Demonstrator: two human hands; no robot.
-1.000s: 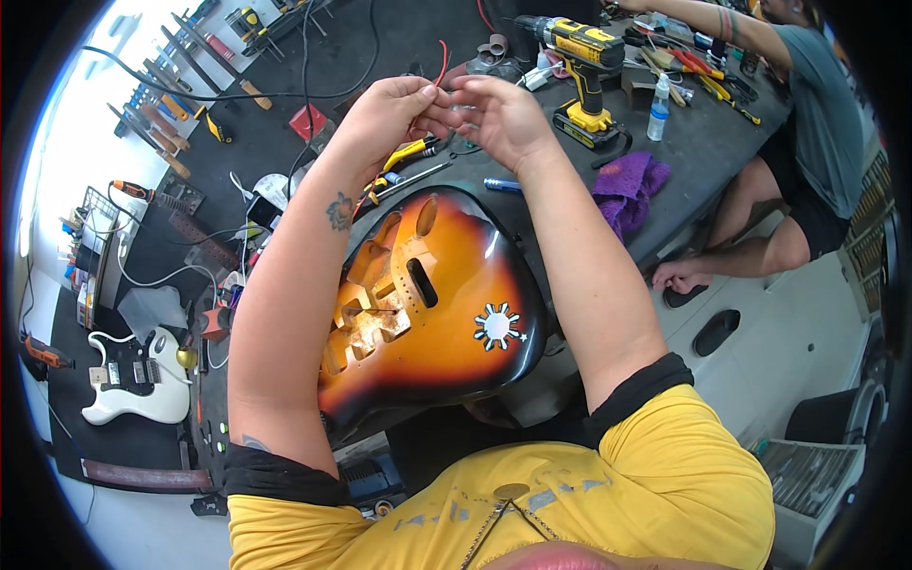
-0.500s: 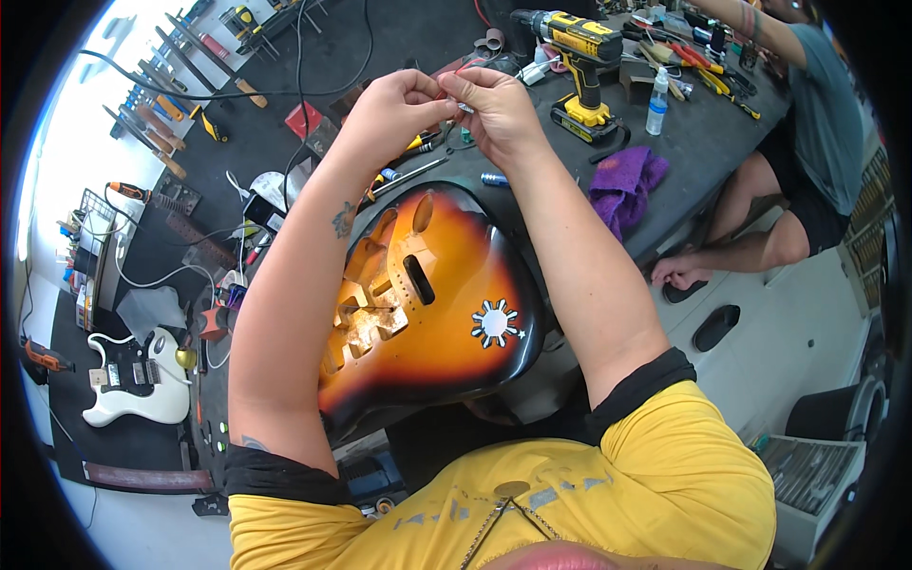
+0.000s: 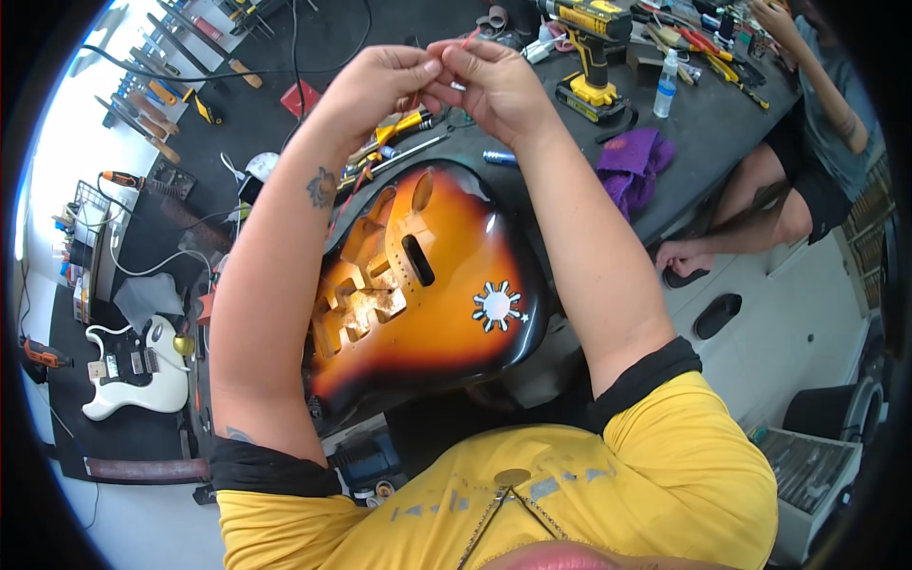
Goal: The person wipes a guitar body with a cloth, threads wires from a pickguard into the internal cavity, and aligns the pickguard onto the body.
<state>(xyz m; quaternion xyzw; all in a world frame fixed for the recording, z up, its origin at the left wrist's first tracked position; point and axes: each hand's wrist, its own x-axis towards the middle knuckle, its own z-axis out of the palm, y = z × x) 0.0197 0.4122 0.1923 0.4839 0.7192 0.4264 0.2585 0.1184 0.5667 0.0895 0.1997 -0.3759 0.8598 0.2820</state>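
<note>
Head view: left hand and right hand hold red wire.

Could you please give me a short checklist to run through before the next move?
1. Red wire held in the right hand: ok.
2. Left hand gripping the wire too: cannot tell, contact is hidden.
3. Guitar body clear of both hands: ok.
4. Area beside the body free of loose items: not ok, a blue cylinder lies there.
5. Drill standing upright: ok.
</note>
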